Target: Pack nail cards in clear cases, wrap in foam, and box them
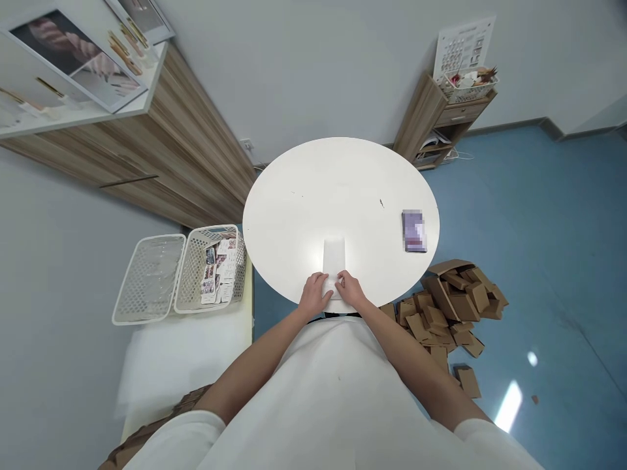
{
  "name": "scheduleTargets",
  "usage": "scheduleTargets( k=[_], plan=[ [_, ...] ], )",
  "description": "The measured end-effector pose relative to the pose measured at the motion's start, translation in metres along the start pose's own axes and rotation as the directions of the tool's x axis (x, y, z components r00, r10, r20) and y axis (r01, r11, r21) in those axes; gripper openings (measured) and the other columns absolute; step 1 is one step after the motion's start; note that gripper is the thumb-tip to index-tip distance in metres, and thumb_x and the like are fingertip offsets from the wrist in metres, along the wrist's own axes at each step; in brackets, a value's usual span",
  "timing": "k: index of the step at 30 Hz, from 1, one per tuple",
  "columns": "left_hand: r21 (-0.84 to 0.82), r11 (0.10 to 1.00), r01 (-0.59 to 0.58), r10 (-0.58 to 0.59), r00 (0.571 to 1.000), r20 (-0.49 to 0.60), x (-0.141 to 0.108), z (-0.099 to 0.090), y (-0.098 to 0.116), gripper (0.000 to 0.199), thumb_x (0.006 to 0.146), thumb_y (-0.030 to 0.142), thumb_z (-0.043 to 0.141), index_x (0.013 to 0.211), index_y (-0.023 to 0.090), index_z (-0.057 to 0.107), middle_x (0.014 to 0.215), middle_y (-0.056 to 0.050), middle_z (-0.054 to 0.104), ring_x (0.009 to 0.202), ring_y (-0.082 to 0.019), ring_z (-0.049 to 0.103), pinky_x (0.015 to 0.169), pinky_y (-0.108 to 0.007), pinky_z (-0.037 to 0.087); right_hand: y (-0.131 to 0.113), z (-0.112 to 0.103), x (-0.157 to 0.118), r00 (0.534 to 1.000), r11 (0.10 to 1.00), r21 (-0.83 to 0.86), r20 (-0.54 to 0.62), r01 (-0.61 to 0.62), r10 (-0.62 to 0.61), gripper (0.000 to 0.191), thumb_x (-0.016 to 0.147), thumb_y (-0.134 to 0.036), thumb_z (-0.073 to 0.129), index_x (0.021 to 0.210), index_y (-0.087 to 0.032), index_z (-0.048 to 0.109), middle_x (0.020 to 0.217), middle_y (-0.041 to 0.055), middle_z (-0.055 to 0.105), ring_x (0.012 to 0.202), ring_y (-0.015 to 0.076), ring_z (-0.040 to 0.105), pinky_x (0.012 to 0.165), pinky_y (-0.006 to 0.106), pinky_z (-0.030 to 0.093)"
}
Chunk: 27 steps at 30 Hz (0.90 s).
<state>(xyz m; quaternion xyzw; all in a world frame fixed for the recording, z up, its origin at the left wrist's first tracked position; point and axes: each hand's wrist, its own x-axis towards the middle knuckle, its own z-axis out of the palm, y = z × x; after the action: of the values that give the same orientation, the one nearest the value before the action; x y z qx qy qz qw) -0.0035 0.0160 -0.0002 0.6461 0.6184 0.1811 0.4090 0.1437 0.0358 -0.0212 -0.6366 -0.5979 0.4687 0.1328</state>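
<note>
Your left hand [313, 295], thumb and fingers parted, and curled right hand [349, 290], pinch indiscernible, flank the white strip [334, 253], which extends from the oval table's near edge [284, 292] toward its centre; purple item [414, 230], table's right side.

Place: reads as a small workroom, part office, part packing room.
Cardboard boxes [428, 326]: heaped loose on blue floor [539, 261], workshop-fashion.
Mesh baskets [189, 274]: side by side at left, one stocked with printed packets [223, 271].
Cabinet [210, 143]: wood-grained, office type, topped with framed pictures [73, 59].
Shelf unit [416, 114]: near the wall [318, 78], holding papers [434, 139] and small basket [458, 94].
Oval table [337, 176]: plain white, more workplace than home.
</note>
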Motion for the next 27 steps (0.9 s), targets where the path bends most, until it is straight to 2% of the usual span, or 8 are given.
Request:
scheduleTargets(
  k=[3,6,8,11,13,17,22,27],
  plan=[
    [0.014,0.999,-0.046,0.045,0.996,0.075,0.005,0.001,0.003,0.05,0.071,0.025,0.058,0.119,0.024,0.046,0.134,-0.005,0.037,0.126,-0.024,0.027,0.104,-0.038,0.019,0.0,-0.002,-0.005,1.0,1.0,-0.016,0.007,0.019,-0.019,0.03,0.076,-0.019,0.039,0.106,-0.02,0.042,0.068,-0.0025,0.051,0.065,0.0144,0.052,0.063,0.027,0.042],
    [-0.015,0.998,-0.067,0.068,0.993,0.092,0.008,0.003,0.006,0.051,0.069,0.023,0.059,0.119,0.025,0.047,0.133,-0.005,0.039,0.127,-0.024,0.025,0.106,-0.037,0.015,0.0,-0.005,-0.015,0.995,0.991,-0.099,-0.032,0.094,-0.098,0.046,0.075,-0.015,0.04,0.12,-0.018,0.035,0.098,0.0071,0.054,0.09,0.0178,0.052,0.077,0.032,0.042],
    [-0.04,0.997,-0.061,0.064,0.994,0.089,0.009,0.002,0.007,0.052,0.066,0.022,0.061,0.116,0.026,0.049,0.131,-0.005,0.042,0.126,-0.024,0.026,0.106,-0.037,0.015,0.002,-0.009,-0.022,0.97,0.944,-0.234,-0.013,0.231,-0.241,0.058,0.073,-0.016,0.044,0.128,-0.018,0.028,0.125,0.0127,0.04,0.115,0.0227,0.038,0.091,0.038,0.035],
    [-0.034,0.998,-0.06,0.063,0.994,0.095,0.014,0.0,0.008,0.05,0.061,0.021,0.063,0.11,0.025,0.052,0.126,-0.005,0.046,0.123,-0.026,0.032,0.104,-0.038,0.018,0.007,-0.017,-0.026,0.899,0.81,-0.39,0.183,0.439,-0.399,0.079,0.066,-0.022,0.056,0.135,-0.019,0.017,0.143,0.0116,0.016,0.131,0.0279,0.013,0.101,0.045,0.022],
    [-0.003,0.998,-0.059,0.059,0.993,0.099,0.017,-0.002,0.01,0.05,0.059,0.02,0.063,0.108,0.025,0.053,0.122,-0.005,0.049,0.119,-0.027,0.036,0.103,-0.039,0.021,0.01,-0.023,-0.023,0.882,0.766,-0.438,0.276,0.47,-0.383,0.089,0.061,-0.023,0.062,0.136,-0.02,0.014,0.145,0.0106,0.013,0.132,0.0284,0.01,0.101,0.046,0.02],
    [-0.005,0.998,-0.066,0.066,0.992,0.104,0.017,-0.005,0.01,0.049,0.056,0.02,0.065,0.104,0.025,0.056,0.114,-0.006,0.055,0.113,-0.029,0.041,0.099,-0.039,0.026,0.009,-0.03,-0.017,0.891,0.764,-0.465,0.31,0.447,-0.333,0.081,0.062,-0.018,0.061,0.134,-0.018,0.023,0.138,0.0121,0.029,0.126,0.0265,0.025,0.098,0.041,0.028],
    [-0.245,0.969,0.001,0.039,0.987,0.157,-0.008,-0.013,0.001,0.052,0.061,0.033,0.066,0.111,0.023,0.055,0.112,-0.007,0.058,0.108,-0.027,0.048,0.094,-0.037,0.034,0.008,-0.034,-0.035,0.838,0.81,-0.287,0.374,0.512,-0.397,0.067,0.062,-0.023,0.058,0.126,-0.016,0.038,0.125,0.0116,0.044,0.113,0.0257,0.038,0.092,0.038,0.034],
    [-0.393,0.916,0.08,-0.004,0.981,0.192,-0.02,-0.01,-0.009,0.05,0.065,0.04,0.064,0.11,0.021,0.054,0.112,-0.007,0.058,0.103,-0.023,0.053,0.086,-0.032,0.041,0.004,-0.04,-0.039,0.923,0.974,-0.031,0.327,0.223,-0.201,0.03,0.075,-0.027,0.043,0.101,-0.019,0.055,0.102,0.0057,0.058,0.09,0.0193,0.053,0.076,0.03,0.042]
  ],
)
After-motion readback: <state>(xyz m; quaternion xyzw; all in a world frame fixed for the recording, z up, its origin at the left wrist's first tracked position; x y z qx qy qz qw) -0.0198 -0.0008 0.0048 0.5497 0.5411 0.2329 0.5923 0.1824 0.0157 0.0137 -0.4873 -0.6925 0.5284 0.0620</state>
